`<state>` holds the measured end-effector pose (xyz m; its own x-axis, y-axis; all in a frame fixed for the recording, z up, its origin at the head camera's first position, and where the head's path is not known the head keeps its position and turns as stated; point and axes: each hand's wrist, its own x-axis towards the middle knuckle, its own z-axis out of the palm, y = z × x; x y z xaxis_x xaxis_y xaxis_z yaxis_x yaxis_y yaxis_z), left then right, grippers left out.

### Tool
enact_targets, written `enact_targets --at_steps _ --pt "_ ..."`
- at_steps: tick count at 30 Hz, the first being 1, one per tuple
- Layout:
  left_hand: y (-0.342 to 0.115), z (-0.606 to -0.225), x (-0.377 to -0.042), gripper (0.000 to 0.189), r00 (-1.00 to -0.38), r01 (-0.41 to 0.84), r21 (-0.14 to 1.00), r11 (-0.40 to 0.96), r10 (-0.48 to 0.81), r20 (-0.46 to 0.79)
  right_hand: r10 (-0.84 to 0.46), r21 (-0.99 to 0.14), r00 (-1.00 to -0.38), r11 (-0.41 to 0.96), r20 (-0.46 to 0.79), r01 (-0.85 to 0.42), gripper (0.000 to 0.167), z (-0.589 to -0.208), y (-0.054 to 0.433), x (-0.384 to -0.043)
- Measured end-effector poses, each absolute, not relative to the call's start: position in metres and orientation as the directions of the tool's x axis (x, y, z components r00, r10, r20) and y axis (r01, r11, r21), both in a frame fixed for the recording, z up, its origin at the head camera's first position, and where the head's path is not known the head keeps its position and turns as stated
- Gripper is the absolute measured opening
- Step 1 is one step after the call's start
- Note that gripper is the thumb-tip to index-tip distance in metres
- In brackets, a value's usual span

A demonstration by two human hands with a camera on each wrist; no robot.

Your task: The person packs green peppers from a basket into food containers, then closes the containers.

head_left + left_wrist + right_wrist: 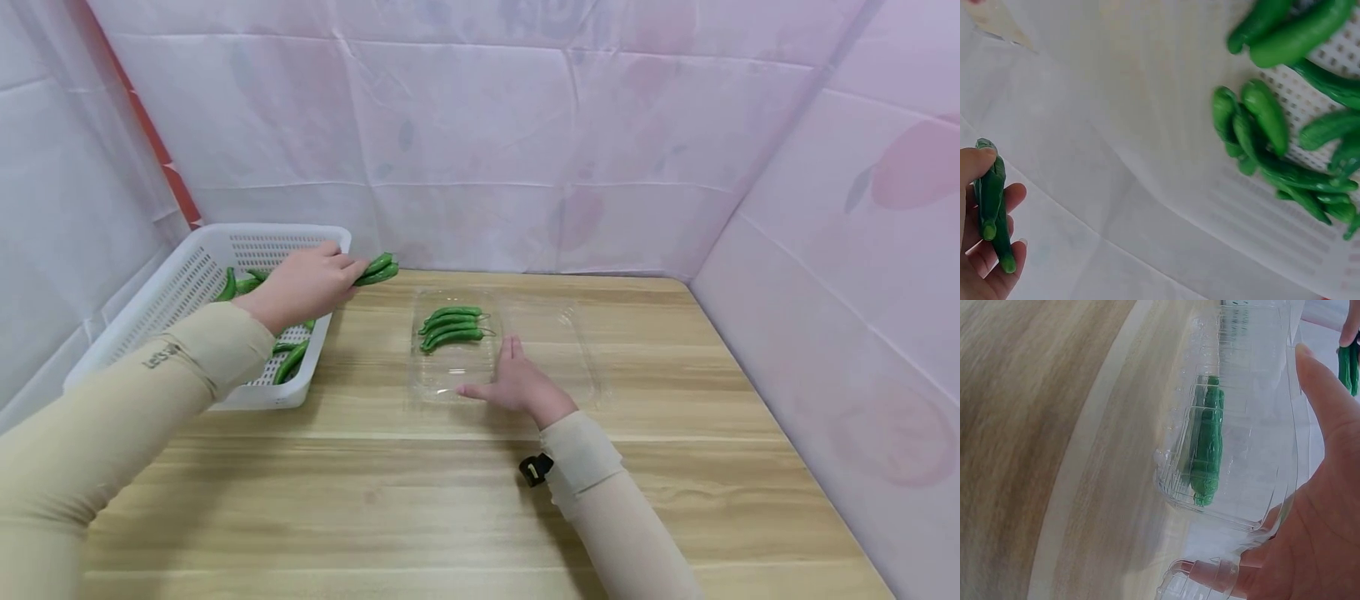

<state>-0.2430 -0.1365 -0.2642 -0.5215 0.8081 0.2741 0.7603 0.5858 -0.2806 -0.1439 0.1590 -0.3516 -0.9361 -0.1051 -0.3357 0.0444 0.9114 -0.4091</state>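
Note:
My left hand point(311, 283) is over the right rim of the white basket point(300, 396), pinching a pair of green chili peppers point(378, 268) between thumb and fingers. In the left wrist view both peppers point(991, 200) lie along the fingers, one beside the other. A clear plastic clamshell box point(442, 383) lies opened flat on the table, and several green peppers point(453, 327) sit in a row in its left half. At that half's near right corner rests my right hand point(521, 383), fingers straight along the fold. Its thumb point(1316, 381) touches the rim in the right wrist view.
More loose green peppers point(1266, 144) lie in the perforated basket at the left. The box's transparent lid half point(555, 350) spreads to the right on the wooden table point(375, 500). Pale printed cloth point(465, 150) walls the table at the back and sides.

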Motion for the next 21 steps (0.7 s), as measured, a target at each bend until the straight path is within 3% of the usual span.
enact_targets --at_steps 12,21 --pt "-0.097 -0.282 -0.242 0.029 -0.361 0.818 -0.376 0.434 0.898 0.252 -0.108 -0.4 -0.93 0.915 -0.351 0.045 0.119 -0.354 0.152 -0.149" --pt "-0.057 -0.287 -0.23 0.032 -0.41 0.793 -0.491 0.362 0.912 0.011 -0.104 -0.39 -0.931 0.92 -0.349 0.044 0.119 -0.354 0.151 -0.151"
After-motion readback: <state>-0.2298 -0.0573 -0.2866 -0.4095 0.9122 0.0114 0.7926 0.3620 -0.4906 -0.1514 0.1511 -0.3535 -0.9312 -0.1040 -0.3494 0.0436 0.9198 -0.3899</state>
